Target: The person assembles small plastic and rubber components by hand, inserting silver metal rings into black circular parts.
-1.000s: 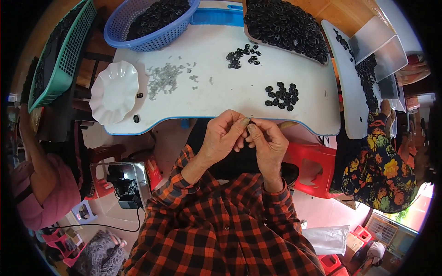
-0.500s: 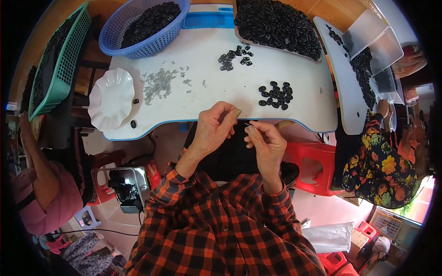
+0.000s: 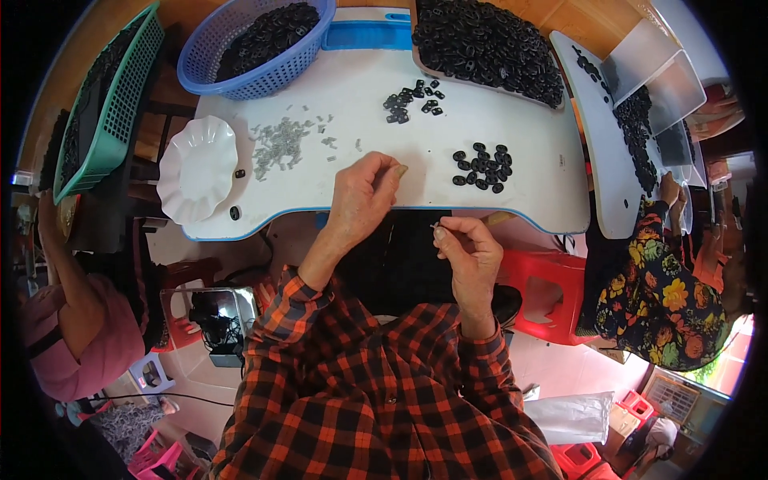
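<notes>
My left hand [image 3: 365, 194] is over the table's front edge, thumb and forefinger pinched together; what they hold, if anything, is too small to make out. Lower and to the right, my right hand [image 3: 472, 254] pinches a small pale piece [image 3: 434, 225] whose tip sticks out past the fingertips, in front of the table edge. Small clear pieces [image 3: 280, 148] lie scattered on the white table [image 3: 384, 112], beyond and left of my left hand. Black oval parts [image 3: 483, 167] form a cluster beyond my right hand, and smaller black parts [image 3: 396, 102] lie farther back.
A white scalloped plate [image 3: 196, 170] stands at the left. Behind are a blue basket [image 3: 268, 84] and a tray [image 3: 486, 90], both heaped with black parts. A green basket [image 3: 120, 112] is far left. Co-workers sit on either side; a red stool [image 3: 538, 292] is at right.
My left hand has moved up and away from my right hand, farther over the table. My right hand has shifted slightly down and right, still pinching the pale piece.
</notes>
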{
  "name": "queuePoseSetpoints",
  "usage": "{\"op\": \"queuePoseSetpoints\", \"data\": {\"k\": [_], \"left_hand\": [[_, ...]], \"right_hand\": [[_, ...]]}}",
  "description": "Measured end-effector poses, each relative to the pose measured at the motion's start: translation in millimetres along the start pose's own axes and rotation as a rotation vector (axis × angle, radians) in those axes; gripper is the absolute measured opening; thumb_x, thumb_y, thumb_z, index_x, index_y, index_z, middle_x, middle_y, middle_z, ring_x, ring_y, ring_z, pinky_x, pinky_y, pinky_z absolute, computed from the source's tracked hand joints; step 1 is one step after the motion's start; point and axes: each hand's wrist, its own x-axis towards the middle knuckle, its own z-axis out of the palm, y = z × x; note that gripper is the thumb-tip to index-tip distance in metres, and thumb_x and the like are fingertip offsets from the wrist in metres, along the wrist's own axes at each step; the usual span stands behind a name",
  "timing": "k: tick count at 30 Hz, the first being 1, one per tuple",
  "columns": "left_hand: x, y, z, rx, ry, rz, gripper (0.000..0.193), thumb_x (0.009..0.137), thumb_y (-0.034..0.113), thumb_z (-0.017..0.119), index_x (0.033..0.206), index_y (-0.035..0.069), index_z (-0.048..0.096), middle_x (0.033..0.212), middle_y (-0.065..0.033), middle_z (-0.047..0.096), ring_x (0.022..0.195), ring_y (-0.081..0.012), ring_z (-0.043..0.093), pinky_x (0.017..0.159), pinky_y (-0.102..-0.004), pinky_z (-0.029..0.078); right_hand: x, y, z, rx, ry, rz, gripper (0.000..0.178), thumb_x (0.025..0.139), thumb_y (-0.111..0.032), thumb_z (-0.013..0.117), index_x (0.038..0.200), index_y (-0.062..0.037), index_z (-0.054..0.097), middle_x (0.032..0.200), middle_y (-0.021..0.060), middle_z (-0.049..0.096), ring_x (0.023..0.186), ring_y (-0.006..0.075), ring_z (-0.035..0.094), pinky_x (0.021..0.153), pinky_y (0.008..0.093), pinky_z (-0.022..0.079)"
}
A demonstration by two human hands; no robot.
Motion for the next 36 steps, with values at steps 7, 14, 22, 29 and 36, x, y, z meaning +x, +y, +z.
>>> {"op": "queuePoseSetpoints", "data": {"k": [7,14,22,29,36], "left_hand": [[27.9,-10.7,-10.2,0.276,0.119,0.199,0.01,0.087,0.009,0.06,0.09,-0.001,0.061,0.066,-0.0054,0.058,0.055,-0.0107,0.055,0.05,-0.0251,0.045],[58.3,-19.9,-9.4,0.599,0.229,0.37,0.013,0.081,0.006,0.06,0.094,0.003,0.064,0.084,-0.0158,0.061,0.069,-0.0332,0.061,0.061,-0.0392,0.049],[76.5,-13.1,-5.0,0.903,0.141,0.238,0.016,0.083,0.015,0.061,0.094,0.005,0.065,0.082,-0.0161,0.056,0.068,-0.0349,0.06,0.06,-0.0439,0.048],[78.0,-15.9,0.5,0.93,0.143,0.278,0.013,0.083,0.017,0.061,0.089,0.006,0.064,0.083,-0.013,0.056,0.067,-0.0336,0.06,0.057,-0.0435,0.048],[77.4,-20.0,-1.1,0.933,0.17,0.317,0.011,0.081,0.015,0.063,0.085,0.005,0.062,0.083,-0.012,0.055,0.068,-0.0335,0.06,0.058,-0.0437,0.048]], "right_hand": [[-0.9,-0.4,3.7,0.03,-0.008,0.066,0.017,0.08,-0.003,0.068,0.096,0.0006,0.064,0.079,0.0025,0.063,0.065,0.006,0.056,0.056,0.0188,0.045],[-2.3,1.0,7.8,0.001,-0.023,0.028,0.017,0.081,-0.003,0.067,0.098,-0.0008,0.066,0.077,0.001,0.062,0.065,0.0055,0.056,0.056,0.0186,0.045],[-2.2,-0.5,9.1,-0.033,-0.032,0.058,0.015,0.082,-0.004,0.067,0.097,-0.0012,0.066,0.077,0.0009,0.063,0.066,0.0052,0.056,0.057,0.018,0.045],[-0.7,1.3,6.6,-0.03,-0.03,0.045,0.015,0.082,-0.003,0.067,0.097,-0.001,0.066,0.078,0.0014,0.063,0.067,0.0051,0.056,0.057,0.0183,0.046],[-1.2,3.2,4.4,-0.025,-0.052,0.034,0.015,0.082,-0.005,0.068,0.097,-0.0009,0.066,0.076,0.0008,0.063,0.066,0.0046,0.055,0.057,0.018,0.045]]}}
